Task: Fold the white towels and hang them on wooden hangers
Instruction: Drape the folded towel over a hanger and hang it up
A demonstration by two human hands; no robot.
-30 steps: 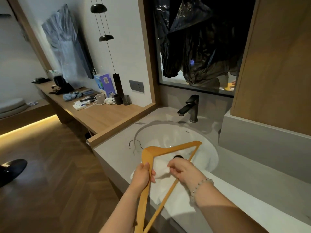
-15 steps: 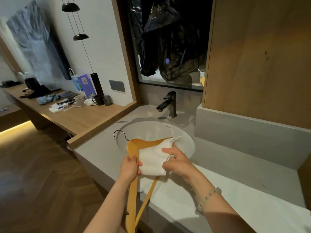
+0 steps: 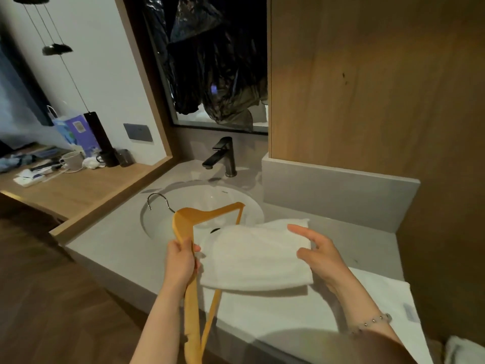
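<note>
Orange wooden hanger grasped in our left hand before the round white sink; our right hand, released, flattens the folded white towel across it.

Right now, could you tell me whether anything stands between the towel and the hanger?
Nothing visible does. The towel already lies over the bar of the hanger. The left hand grips the hanger, and the right hand is at the towel's right edge.

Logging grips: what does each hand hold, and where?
Left hand grips the hanger by an arm near the neck. Right hand touches the towel at its right end; grip unclear.
</note>
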